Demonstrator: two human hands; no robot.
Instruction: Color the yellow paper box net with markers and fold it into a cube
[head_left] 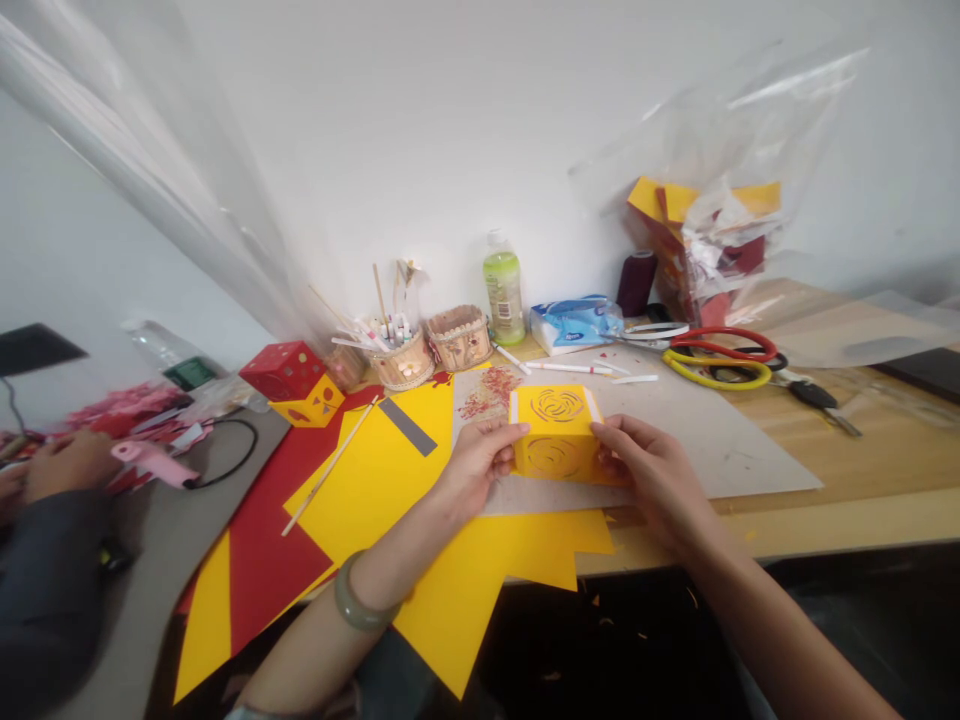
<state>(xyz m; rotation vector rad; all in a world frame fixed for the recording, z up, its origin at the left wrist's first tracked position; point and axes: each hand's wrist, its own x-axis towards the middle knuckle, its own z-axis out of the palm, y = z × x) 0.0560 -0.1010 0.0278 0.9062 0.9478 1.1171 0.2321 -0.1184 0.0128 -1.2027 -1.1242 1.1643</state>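
Between my two hands is a folded yellow paper box [556, 432] with curved cut-out patterns on its top and front. Whitish strips run along both side edges of its top face. My left hand [480, 462] pinches the box's left side, thumb on the front. My right hand [651, 468] grips its right side with thumb and fingers. The box is held over the front part of a grey board [720, 440]. Several white sticks [570, 369] and reddish scraps [491, 390] lie on that board behind the box. Parts of my fingers are hidden behind the box.
Yellow sheets [375, 480] and red sheets [277, 560] overlap at left under a wooden stick [330, 466]. Red and yellow boxes [292, 380], pen baskets [405, 360], a green bottle [503, 290], tissues [574, 325] and scissors [716, 365] stand behind. A co-worker's hand [71, 465] is far left.
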